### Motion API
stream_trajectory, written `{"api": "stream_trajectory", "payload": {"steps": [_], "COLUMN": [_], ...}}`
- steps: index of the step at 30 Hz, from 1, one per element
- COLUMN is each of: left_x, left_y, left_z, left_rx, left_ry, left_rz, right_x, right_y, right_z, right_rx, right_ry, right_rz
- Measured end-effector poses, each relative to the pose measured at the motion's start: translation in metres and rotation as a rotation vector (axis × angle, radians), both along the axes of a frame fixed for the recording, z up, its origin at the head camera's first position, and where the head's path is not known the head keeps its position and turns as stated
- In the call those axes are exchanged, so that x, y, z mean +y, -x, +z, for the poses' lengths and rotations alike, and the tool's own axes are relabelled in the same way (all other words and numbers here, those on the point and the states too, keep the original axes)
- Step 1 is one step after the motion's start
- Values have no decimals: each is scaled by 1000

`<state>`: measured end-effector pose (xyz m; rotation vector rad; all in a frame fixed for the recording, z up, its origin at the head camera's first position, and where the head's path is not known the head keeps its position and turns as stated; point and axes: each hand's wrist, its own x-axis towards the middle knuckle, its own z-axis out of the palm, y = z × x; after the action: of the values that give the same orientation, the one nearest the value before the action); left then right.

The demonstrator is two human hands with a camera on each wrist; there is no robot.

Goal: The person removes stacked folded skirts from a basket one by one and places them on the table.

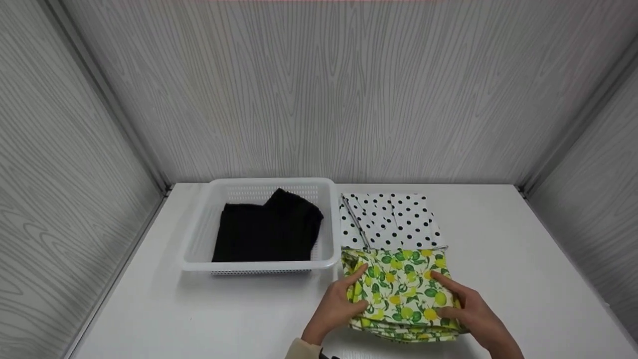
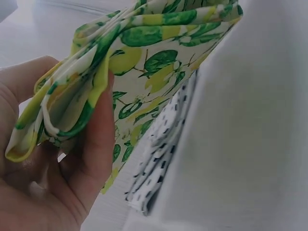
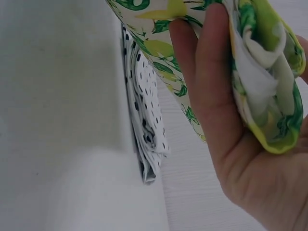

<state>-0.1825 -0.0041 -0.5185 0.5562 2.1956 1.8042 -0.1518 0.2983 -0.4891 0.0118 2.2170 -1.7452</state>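
A folded lemon-print cloth, white with yellow fruit and green leaves, is between my two hands at the front of the table. My left hand grips its left side, with layered folds between thumb and fingers in the left wrist view. On the opposite side, my right hand holds the edge, and the right wrist view shows the fingers around the rolled layers. Just behind lies a folded white cloth with black polka dots, its near edge hidden by the lemon-print one.
To the left stands a white plastic basket with a folded black cloth inside. Its right rim is close beside both printed cloths. The white table is bounded by grey wood-grain panels at the back and sides.
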Motion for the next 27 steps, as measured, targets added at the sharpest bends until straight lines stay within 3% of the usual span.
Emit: {"api": "stream_trajectory", "payload": {"steps": [5, 10, 17, 23, 27], "left_x": [3, 4, 4, 9, 10], "left_y": [0, 0, 1, 4, 11], "left_z": [-15, -26, -35, -40, -40], "left_rx": [-1, -48, -62, -19, 19], "left_ry": [73, 99, 174, 292, 321], "left_rz": [-3, 2, 111, 214, 232], "right_x": [7, 12, 8, 4, 7], "right_y": [-4, -3, 6, 19, 29], "right_z": [-16, -31, -41, -46, -49], "right_rx": [-84, -128, -123, -141, -131], "right_ry": [-29, -24, -100, -142, -141], "right_rz": [-25, -42, -106, -150, -138]}}
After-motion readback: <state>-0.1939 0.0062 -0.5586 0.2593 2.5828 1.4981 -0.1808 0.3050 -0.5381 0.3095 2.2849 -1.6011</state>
